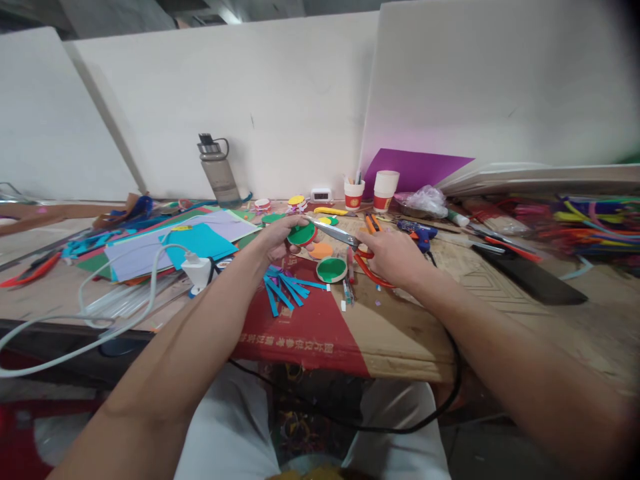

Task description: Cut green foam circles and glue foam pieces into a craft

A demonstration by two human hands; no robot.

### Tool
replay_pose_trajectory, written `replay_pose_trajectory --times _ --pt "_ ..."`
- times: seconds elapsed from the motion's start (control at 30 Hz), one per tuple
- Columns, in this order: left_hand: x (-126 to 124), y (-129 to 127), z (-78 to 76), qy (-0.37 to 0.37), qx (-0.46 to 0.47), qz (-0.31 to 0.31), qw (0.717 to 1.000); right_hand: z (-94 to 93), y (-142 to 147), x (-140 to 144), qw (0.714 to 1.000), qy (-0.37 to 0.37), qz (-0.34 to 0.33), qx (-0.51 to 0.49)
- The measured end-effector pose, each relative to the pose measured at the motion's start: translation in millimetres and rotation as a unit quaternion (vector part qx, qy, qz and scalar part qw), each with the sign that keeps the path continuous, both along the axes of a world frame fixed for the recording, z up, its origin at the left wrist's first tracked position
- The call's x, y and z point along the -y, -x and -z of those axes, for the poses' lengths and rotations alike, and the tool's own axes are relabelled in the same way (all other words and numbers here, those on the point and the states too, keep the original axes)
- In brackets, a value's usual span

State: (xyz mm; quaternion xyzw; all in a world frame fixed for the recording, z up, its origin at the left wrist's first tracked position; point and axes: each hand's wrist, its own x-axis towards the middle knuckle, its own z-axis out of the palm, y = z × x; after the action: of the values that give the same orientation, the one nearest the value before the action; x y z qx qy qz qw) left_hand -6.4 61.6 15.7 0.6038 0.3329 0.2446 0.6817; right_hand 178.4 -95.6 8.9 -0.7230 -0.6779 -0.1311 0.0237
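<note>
Right hand [395, 257] holds the scissors [340, 233] with their tips close to the left hand [280, 235], which grips a green disc [301, 234] above the counter [30, 303], so either grip slipping could cause a nick.

A pale-rimmed green disc [332, 269] lies on red-and-brown cardboard [310, 333] covering part of the table [27, 305]. Beyond that disc and to its left, the left hand [281, 240] grips a red-edged green round [301, 233]. To the disc's right, the right hand [397, 257] has its fingers around orange-handled scissors [344, 236], their blades reaching toward the red-edged round; whether they touch it is unclear. Just beyond the disc lies an orange circle [321, 251]; blue strips [286, 291] fan out to its left. Well left of the disc are blue sheets [200, 247]; far behind it, a bottle [220, 177] and paper cups [385, 190].
</note>
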Motion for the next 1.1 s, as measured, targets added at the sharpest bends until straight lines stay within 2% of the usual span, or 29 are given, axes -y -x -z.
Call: replay_pose_trajectory --times 0.2,0.3,0.47,0.57,0.67,0.73,0.8,0.9,1.0,1.1 --pt "-1 -1 2.1 -0.006 0.001 -0.007 1.0 2.7 -7 -2 0.999 -0.028 0.003 -0.016" --pt "-1 -2 4.4 -0.035 0.001 -0.009 0.999 4.8 -8 -2 0.999 -0.041 0.009 -0.025" --pt "3 -5 7.5 -0.156 0.052 -0.004 0.986 3.6 -5 0 0.997 -0.06 0.026 -0.05" --pt "3 -5 7.2 -0.233 0.07 -0.064 0.968 3.4 -4 0 0.993 -0.063 0.028 -0.094" --pt "3 -5 5.8 -0.364 0.034 -0.129 0.922 5.0 -2 0 0.983 -0.064 0.024 -0.168" --pt "4 -5 5.5 -0.431 0.006 -0.154 0.889 6.4 1 0 0.969 -0.054 -0.012 -0.241" --pt "8 -5 6.2 -0.449 -0.002 -0.164 0.878 7.3 6 1 0.944 -0.038 -0.067 -0.321" --pt "14 -5 8.2 -0.408 -0.003 -0.163 0.898 6.7 14 4 0.903 -0.019 -0.116 -0.412" --pt "16 -4 10.3 -0.377 -0.006 -0.166 0.911 4.6 19 7 0.868 0.023 -0.096 -0.487" --pt "15 -5 13.0 -0.385 -0.005 -0.16 0.909 3.9 21 9 0.837 0.053 -0.09 -0.537"
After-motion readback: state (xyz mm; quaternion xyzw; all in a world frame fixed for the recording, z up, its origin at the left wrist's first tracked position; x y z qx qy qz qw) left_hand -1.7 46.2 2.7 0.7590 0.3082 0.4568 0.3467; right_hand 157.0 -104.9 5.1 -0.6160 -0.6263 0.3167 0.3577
